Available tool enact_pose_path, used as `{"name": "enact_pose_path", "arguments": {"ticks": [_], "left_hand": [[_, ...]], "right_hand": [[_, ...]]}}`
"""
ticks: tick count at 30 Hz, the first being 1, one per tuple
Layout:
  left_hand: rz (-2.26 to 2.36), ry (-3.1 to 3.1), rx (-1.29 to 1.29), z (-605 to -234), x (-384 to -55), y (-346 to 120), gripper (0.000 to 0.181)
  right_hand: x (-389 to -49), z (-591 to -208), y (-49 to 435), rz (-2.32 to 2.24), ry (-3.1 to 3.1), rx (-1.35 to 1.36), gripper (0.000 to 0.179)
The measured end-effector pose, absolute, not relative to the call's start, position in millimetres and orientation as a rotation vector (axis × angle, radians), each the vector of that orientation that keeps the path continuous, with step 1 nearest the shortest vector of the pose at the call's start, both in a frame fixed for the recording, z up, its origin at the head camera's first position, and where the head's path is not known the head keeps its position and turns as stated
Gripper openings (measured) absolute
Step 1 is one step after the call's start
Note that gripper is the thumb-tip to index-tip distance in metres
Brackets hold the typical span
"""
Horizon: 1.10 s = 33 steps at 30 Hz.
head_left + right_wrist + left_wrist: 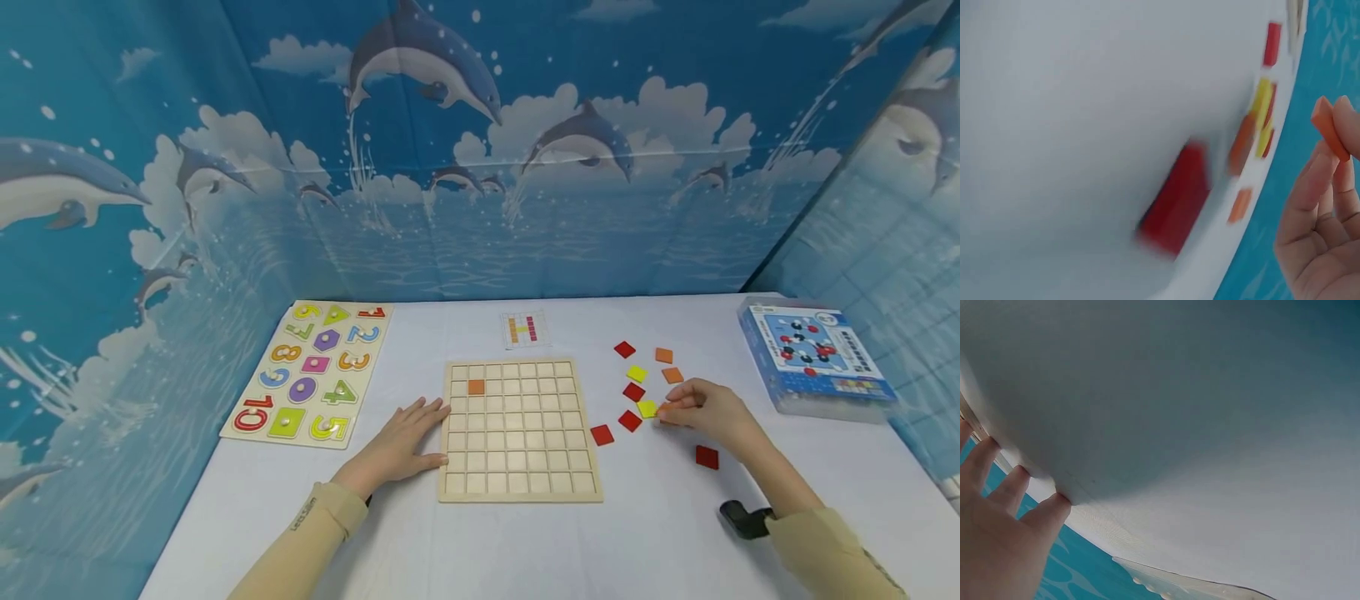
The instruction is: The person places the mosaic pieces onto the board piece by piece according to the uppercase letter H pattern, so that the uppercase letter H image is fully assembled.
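A wooden grid board (525, 437) lies on the white table, with one orange tile (476, 387) in a cell near its upper left. My left hand (401, 442) rests at the board's left edge, fingers spread and fairly straight; its fingertips (1060, 499) also show in the left wrist view. Right of the board, my right hand (708, 412) pinches an orange square tile (1329, 128) between thumb and fingers. Close by that hand are a yellow tile (647, 409), red tiles (630, 421) and another orange tile (672, 375). A red tile (707, 457) lies under the right forearm's near side.
Behind the board sits a small pattern card (525, 330) with orange, yellow and red squares. A number and shape puzzle board (302, 389) lies at the left. At the right back stands a blue boxed set (817, 358). A dolphin-print curtain (465, 233) hangs behind the table.
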State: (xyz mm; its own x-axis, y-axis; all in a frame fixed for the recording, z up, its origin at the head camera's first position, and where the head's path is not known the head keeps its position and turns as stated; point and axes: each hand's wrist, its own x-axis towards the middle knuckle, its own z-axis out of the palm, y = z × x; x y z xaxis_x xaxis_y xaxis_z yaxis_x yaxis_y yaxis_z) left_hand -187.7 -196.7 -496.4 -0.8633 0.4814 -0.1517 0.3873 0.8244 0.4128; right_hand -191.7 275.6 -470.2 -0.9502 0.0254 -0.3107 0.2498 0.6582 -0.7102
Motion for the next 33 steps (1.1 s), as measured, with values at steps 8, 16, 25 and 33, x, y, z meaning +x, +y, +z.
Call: {"name": "enact_pose_path", "arguments": {"ticks": [8, 16, 25, 33], "left_hand": [[0.564, 2.761, 0.67, -498, -189, -199, 0.076], [0.573, 2.763, 0.666, -499, -188, -200, 0.076], [0.548, 2.753, 0.663, -502, -189, -200, 0.077], [0.539, 2.754, 0.661, -501, -190, -198, 0.077]], "right_hand": [[-208, -462, 199, -1.333, 2.539, 0.081, 0.043], [-226, -470, 125, -1.423, 2.469, -0.147, 0.023], [-234, -472, 70, -1.49, 2.359, -0.175, 0.017], [-243, -476, 50, -1.452, 2.421, -0.111, 0.019]]}}
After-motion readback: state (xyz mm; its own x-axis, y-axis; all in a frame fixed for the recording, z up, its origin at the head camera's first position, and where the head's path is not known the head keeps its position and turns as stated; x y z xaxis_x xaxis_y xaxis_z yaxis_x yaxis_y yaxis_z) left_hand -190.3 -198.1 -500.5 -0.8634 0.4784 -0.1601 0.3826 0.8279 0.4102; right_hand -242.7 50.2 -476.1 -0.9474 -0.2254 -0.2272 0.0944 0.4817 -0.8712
